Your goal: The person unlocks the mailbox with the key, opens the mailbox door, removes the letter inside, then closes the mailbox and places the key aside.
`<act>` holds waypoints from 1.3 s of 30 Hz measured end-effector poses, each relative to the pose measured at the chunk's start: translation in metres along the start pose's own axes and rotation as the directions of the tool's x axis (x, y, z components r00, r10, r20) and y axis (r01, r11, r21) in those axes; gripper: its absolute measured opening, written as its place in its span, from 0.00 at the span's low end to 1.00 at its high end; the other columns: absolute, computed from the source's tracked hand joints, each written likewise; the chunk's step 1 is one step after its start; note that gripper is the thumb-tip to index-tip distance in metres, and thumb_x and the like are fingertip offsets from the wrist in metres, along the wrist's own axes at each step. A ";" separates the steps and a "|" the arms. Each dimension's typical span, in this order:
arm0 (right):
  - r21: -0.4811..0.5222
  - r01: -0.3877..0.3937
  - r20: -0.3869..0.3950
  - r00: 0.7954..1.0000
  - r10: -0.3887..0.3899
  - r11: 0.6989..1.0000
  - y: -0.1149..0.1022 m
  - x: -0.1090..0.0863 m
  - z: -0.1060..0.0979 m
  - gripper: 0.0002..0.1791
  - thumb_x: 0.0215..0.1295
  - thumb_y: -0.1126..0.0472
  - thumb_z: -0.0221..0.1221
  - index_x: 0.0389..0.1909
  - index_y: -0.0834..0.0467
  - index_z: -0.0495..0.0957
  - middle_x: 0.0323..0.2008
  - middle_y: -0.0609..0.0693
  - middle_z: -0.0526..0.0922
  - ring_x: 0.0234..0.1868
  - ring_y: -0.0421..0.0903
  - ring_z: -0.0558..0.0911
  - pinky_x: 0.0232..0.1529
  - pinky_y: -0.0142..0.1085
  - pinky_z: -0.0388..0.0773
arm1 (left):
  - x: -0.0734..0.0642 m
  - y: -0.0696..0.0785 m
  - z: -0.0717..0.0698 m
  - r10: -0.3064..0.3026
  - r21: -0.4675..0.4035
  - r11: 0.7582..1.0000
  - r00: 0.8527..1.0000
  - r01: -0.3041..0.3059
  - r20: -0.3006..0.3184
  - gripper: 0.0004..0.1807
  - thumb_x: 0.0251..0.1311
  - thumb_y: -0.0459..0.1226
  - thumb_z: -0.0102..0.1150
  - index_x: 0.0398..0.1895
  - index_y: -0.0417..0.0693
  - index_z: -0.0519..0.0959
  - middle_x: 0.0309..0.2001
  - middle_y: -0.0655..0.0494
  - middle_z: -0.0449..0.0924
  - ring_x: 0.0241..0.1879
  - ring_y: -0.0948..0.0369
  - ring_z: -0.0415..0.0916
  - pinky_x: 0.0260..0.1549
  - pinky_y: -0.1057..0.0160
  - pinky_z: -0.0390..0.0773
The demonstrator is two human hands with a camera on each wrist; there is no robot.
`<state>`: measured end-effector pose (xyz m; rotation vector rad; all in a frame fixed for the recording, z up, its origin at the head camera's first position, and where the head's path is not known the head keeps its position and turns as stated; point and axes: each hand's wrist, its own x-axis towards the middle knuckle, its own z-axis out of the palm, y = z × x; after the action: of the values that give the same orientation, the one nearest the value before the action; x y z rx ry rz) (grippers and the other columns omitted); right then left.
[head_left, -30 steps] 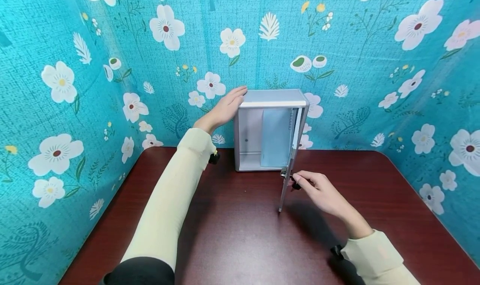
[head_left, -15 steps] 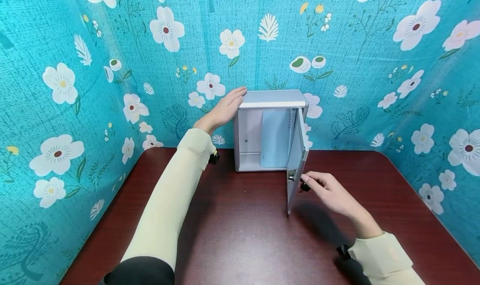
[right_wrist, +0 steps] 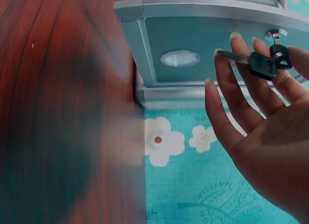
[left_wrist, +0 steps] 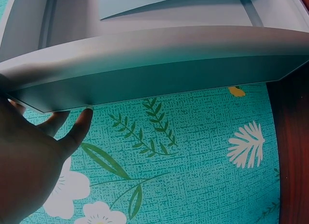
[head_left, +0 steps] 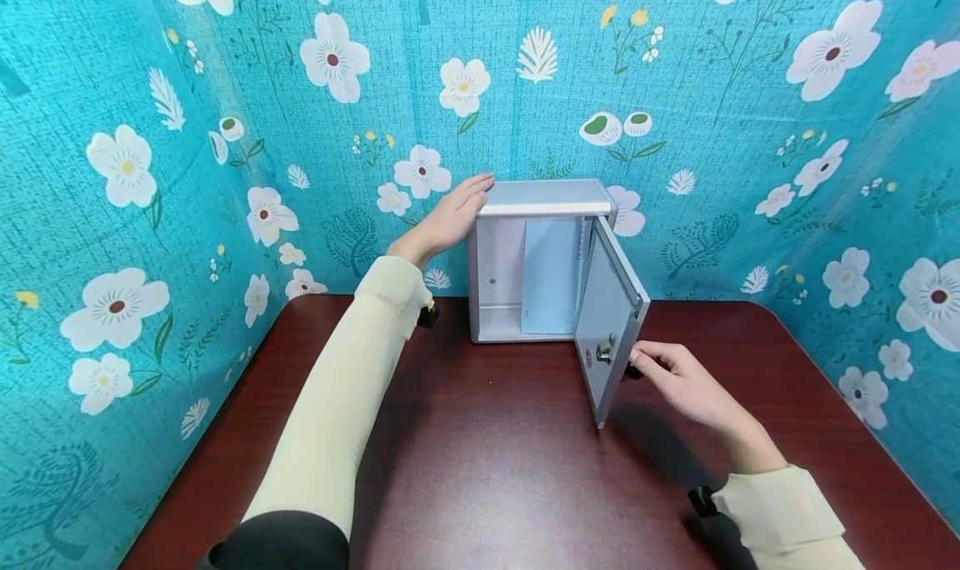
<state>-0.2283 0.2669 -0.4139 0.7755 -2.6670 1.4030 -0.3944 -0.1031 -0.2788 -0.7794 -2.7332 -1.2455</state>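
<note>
A small grey metal cabinet (head_left: 551,193) stands upright at the back of the table, its door (head_left: 609,307) swung out on the right side. My left hand (head_left: 446,217) rests with extended fingers against the cabinet's upper left corner. At the door's free edge, my right hand (head_left: 686,382) pinches a black-headed key (right_wrist: 279,55) seated in the lock (right_wrist: 276,34). A second key (right_wrist: 260,64) hangs beside it, across the fingers. The lock's latch (head_left: 604,352) shows on the door's inner face. Inside the cabinet a pale blue panel (head_left: 551,274) covers part of the back.
The dark red-brown table (head_left: 480,470) extends in front and to both sides. A turquoise flowered cloth (head_left: 420,70) hangs behind the cabinet and along both sides. An oval window (right_wrist: 180,58) sits in the door's outer face.
The door has swung further outward to the right, and its inner face now shows. My right hand has moved right with it, holding the key. My left hand has stayed in place.
</note>
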 end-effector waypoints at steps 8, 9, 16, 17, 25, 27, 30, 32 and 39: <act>0.023 -0.084 -0.014 0.996 0.084 0.996 0.009 -0.005 -0.011 0.19 0.83 0.54 0.48 0.62 0.56 0.81 0.49 0.50 0.88 0.46 0.43 0.86 0.48 0.33 0.82 | 0.000 0.001 -0.001 0.006 -0.005 1.000 1.000 -0.006 0.006 0.31 0.81 0.49 0.26 0.83 0.54 0.54 0.83 0.64 0.45 0.81 0.63 0.37 0.78 0.54 0.43; 0.018 -0.092 -0.017 0.996 0.092 0.996 0.009 -0.005 -0.012 0.19 0.83 0.53 0.48 0.62 0.55 0.81 0.50 0.50 0.88 0.46 0.43 0.86 0.49 0.32 0.81 | 0.000 0.001 -0.001 0.005 -0.007 1.000 1.000 -0.005 0.007 0.31 0.81 0.49 0.26 0.83 0.54 0.54 0.83 0.64 0.45 0.81 0.63 0.37 0.78 0.54 0.43; 0.015 -0.135 -0.051 0.989 0.136 0.991 0.012 -0.010 -0.017 0.21 0.83 0.51 0.47 0.65 0.55 0.79 0.54 0.51 0.86 0.51 0.39 0.84 0.51 0.32 0.80 | -0.002 0.001 0.000 0.017 -0.012 1.000 1.000 -0.017 0.006 0.30 0.82 0.48 0.27 0.83 0.53 0.54 0.83 0.63 0.45 0.81 0.62 0.37 0.78 0.54 0.43; 0.016 -0.144 -0.054 0.988 0.145 0.989 0.013 -0.010 -0.018 0.22 0.83 0.50 0.47 0.65 0.55 0.79 0.55 0.50 0.86 0.51 0.38 0.83 0.51 0.31 0.79 | -0.002 0.001 -0.001 0.021 -0.012 1.000 1.000 -0.021 0.004 0.30 0.82 0.48 0.27 0.83 0.53 0.54 0.83 0.63 0.45 0.81 0.62 0.37 0.78 0.54 0.43; 0.040 -0.170 -0.068 0.983 0.173 0.985 0.018 -0.013 -0.024 0.23 0.83 0.49 0.46 0.65 0.57 0.79 0.55 0.48 0.86 0.53 0.35 0.82 0.52 0.30 0.78 | -0.002 0.001 0.000 0.032 -0.011 0.999 0.999 -0.032 -0.001 0.30 0.82 0.48 0.27 0.83 0.51 0.54 0.83 0.61 0.45 0.81 0.61 0.37 0.78 0.54 0.43; 0.037 -0.170 -0.073 0.982 0.172 0.985 0.019 -0.014 -0.025 0.23 0.83 0.49 0.46 0.65 0.57 0.79 0.54 0.47 0.86 0.53 0.35 0.82 0.52 0.30 0.78 | -0.002 0.001 0.001 0.029 -0.013 0.999 1.000 -0.029 0.001 0.30 0.82 0.48 0.27 0.83 0.52 0.54 0.83 0.62 0.45 0.81 0.61 0.37 0.78 0.54 0.43; 0.035 -0.171 -0.079 0.982 0.173 0.985 0.019 -0.014 -0.026 0.23 0.83 0.49 0.46 0.64 0.57 0.79 0.54 0.46 0.86 0.53 0.35 0.82 0.53 0.31 0.79 | -0.002 0.001 0.001 0.026 -0.014 1.000 1.000 -0.026 0.002 0.30 0.82 0.48 0.27 0.83 0.52 0.54 0.83 0.62 0.45 0.81 0.61 0.37 0.78 0.54 0.43; 0.035 -0.171 -0.081 0.981 0.174 0.985 0.020 -0.014 -0.027 0.23 0.83 0.49 0.46 0.65 0.58 0.79 0.55 0.46 0.86 0.53 0.33 0.81 0.53 0.30 0.78 | -0.002 0.001 0.002 0.024 -0.016 1.000 1.000 -0.024 0.001 0.30 0.82 0.48 0.27 0.83 0.52 0.54 0.83 0.63 0.45 0.81 0.61 0.37 0.78 0.54 0.43; 0.026 -0.193 -0.091 0.977 0.195 0.981 0.024 -0.014 -0.031 0.25 0.83 0.48 0.46 0.66 0.58 0.78 0.56 0.44 0.84 0.54 0.31 0.79 0.53 0.27 0.76 | -0.001 -0.001 0.001 0.024 -0.016 1.000 1.000 -0.024 -0.005 0.30 0.83 0.48 0.27 0.83 0.53 0.54 0.83 0.63 0.45 0.81 0.63 0.37 0.78 0.54 0.43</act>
<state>-0.2331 0.3081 -0.4176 0.4474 -2.7230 1.4640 -0.3935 -0.1030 -0.2807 -0.8071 -2.7047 -1.2640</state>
